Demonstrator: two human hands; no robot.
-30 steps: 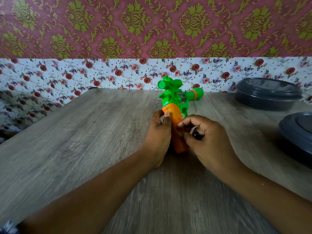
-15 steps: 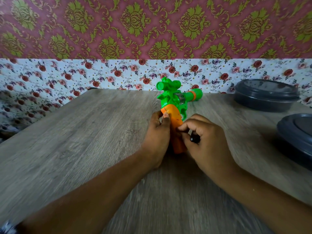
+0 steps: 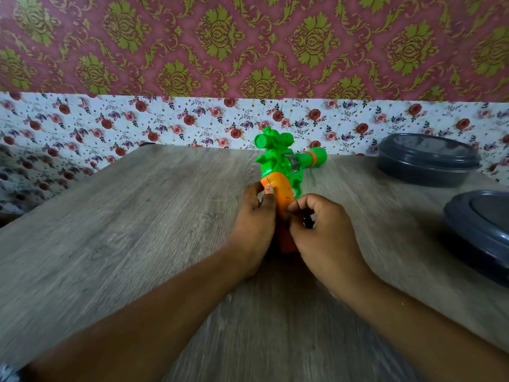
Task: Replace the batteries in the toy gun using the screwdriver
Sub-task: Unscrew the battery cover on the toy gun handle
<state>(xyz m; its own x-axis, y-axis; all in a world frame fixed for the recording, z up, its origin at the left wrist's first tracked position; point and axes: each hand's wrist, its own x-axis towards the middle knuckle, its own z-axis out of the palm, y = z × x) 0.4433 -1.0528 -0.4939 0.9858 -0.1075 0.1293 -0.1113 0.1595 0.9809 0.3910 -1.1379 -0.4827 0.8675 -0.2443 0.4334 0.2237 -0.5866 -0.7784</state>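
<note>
A green toy gun [image 3: 278,161] with an orange handle [image 3: 282,193] lies on the wooden table [image 3: 137,230], its barrel pointing to the right rear. My left hand [image 3: 254,227] grips the handle from the left, thumb on its upper edge. My right hand [image 3: 322,232] is curled round a small dark screwdriver [image 3: 308,222], of which only the black end shows between the fingers. Its fingertips press against the handle's right side. The screwdriver's tip and the battery cover are hidden by my fingers.
Two dark grey lidded containers stand on the right: one at the back [image 3: 428,161], one at the frame's right edge [image 3: 482,230]. A floral-papered wall [image 3: 192,122] borders the table's far edge. The table drops off at the left.
My right hand has shifted a little to the left and closer against the orange handle, covering more of the black screwdriver. The left hand and the toy gun have kept their place.
</note>
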